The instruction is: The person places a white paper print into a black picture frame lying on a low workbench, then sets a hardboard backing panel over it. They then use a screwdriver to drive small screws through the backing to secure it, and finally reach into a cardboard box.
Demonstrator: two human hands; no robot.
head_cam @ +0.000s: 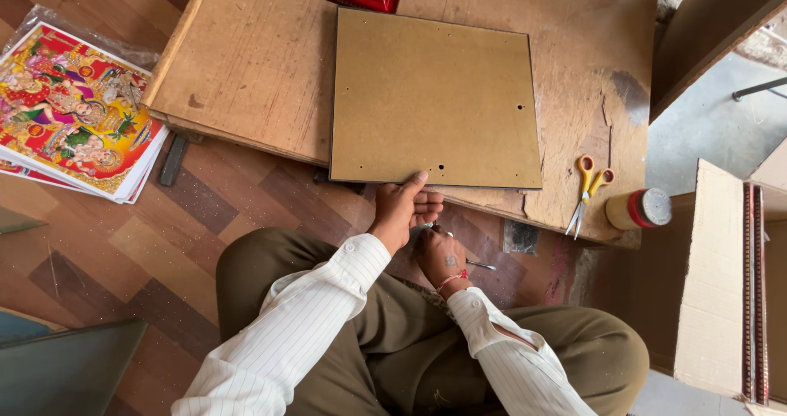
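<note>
A tan hardboard backing board (434, 96) with small holes lies face down on a low wooden work board (246, 63). My left hand (404, 207) rests at the backing board's near edge, thumb on the edge and fingers curled below it. My right hand (441, 256) sits just under the left, shut on a thin metal tool (482, 265) whose tip sticks out to the right. Both hands work at the near edge, above my knees.
Yellow-handled scissors (586, 190) and a tan bottle with a red cap (639, 209) lie at the work board's right end. A stack of colourful prints (74, 109) lies on the floor at left. A cardboard box (721, 285) stands at right. Glass panes (65, 367) lie at the lower left.
</note>
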